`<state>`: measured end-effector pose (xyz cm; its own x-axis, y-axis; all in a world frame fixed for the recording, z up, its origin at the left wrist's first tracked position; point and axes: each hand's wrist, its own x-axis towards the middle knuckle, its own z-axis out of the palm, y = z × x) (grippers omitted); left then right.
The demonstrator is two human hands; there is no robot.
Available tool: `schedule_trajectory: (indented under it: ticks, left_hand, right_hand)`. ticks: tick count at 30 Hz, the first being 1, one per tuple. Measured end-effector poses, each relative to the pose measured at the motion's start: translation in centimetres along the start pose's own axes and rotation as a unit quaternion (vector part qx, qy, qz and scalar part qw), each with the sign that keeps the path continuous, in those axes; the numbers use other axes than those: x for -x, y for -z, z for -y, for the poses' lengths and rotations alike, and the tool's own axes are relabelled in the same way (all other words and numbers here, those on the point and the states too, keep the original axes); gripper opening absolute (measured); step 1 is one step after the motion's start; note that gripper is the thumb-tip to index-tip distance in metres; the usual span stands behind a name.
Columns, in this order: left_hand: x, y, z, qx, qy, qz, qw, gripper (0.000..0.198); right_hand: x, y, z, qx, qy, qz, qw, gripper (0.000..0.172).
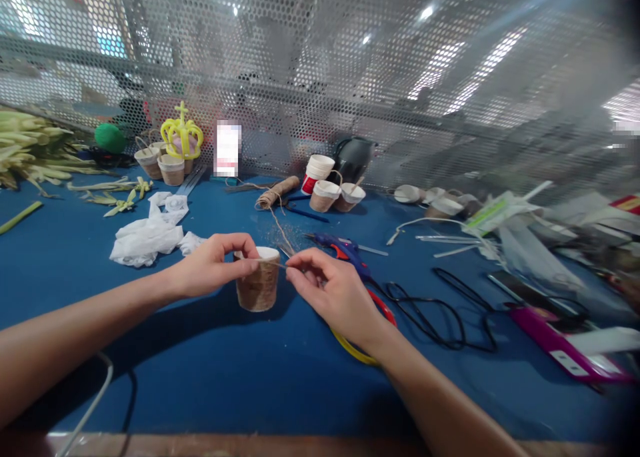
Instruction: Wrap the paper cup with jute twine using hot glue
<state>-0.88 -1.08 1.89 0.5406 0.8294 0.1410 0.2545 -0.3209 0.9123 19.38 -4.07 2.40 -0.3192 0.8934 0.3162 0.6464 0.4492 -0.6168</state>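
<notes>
A small cup wrapped in brown twine (259,289), with a white rim, stands upright on the blue table in front of me. My left hand (223,265) grips its upper left edge, index finger over the rim and thumb across the front. From near that thumb a short strand of twine (279,265) runs to my right hand (333,285), whose thumb and fingertips pinch its other end. Behind the cup lies a roll of twine (278,192), its loose length trailing toward the right hand. A blue glue gun (347,252) rests just beyond the right hand.
Scissors with red and yellow handles (361,352) lie partly under my right forearm. Black cable (450,340) leads toward a purple power strip (557,347). Crumpled white material (147,238) is at left. Several small wrapped cups (325,196) stand along the perforated metal screen (290,97).
</notes>
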Motion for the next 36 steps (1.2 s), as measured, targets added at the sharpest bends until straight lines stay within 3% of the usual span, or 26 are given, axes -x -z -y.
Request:
schedule_trajectory:
  ticks: [8, 12, 14, 16, 18, 20, 23, 25, 26, 29, 36]
  left_hand:
    - [-0.4, 0.2, 1.0, -0.021, -0.013, -0.052, 0.998, 0.015]
    - [-0.4, 0.3, 1.4, -0.06, -0.022, -0.078, 0.995, 0.016]
    - [-0.3, 0.4, 1.4, -0.071, -0.021, -0.088, 0.993, 0.016]
    - [-0.3, 0.3, 1.4, -0.076, -0.016, -0.091, 0.993, 0.016]
    - [-0.3, 0.2, 1.3, -0.075, -0.011, -0.09, 0.993, 0.016]
    - [-0.3, 0.1, 1.3, -0.072, -0.011, -0.085, 0.994, 0.016]
    - [-0.2, 0.1, 1.4, -0.076, -0.017, -0.079, 0.994, 0.016]
    - [-0.1, 0.1, 1.4, -0.091, -0.028, -0.077, 0.992, 0.014]
    - [0.0, 0.1, 1.5, -0.1, -0.036, -0.077, 0.991, 0.013]
    - [0.1, 0.3, 1.4, -0.128, -0.063, -0.074, 0.987, 0.01]
    - [0.2, 0.4, 1.0, -0.179, -0.098, -0.052, 0.978, 0.006]
  right_hand:
    - [-0.1, 0.1, 0.1, 0.047, 0.08, 0.023, 0.995, 0.006]
    - [0.3, 0.7, 0.8, -0.013, 0.01, 0.139, 0.99, 0.006]
    - [0.6, 1.0, 1.1, -0.101, -0.04, 0.228, 0.968, 0.011]
    - [0.8, 1.0, 1.1, -0.219, -0.091, 0.307, 0.922, 0.018]
    - [0.8, 0.9, 0.8, -0.282, -0.136, 0.344, 0.885, 0.022]
    - [0.6, 0.8, 0.2, -0.251, -0.145, 0.291, 0.912, 0.025]
    - [-0.3, 1.4, -1.2, -0.13, -0.119, 0.082, 0.981, 0.027]
    - [-1.0, 2.6, -2.3, -0.029, -0.147, -0.032, 0.988, 0.032]
    - [-1.4, 3.3, -3.0, 0.035, -0.169, -0.059, 0.983, 0.035]
    - [-2.3, 5.1, -5.5, 0.264, -0.22, -0.086, 0.935, 0.033]
    - [-3.2, 4.9, -10.6, 0.323, -0.291, 0.041, 0.899, 0.025]
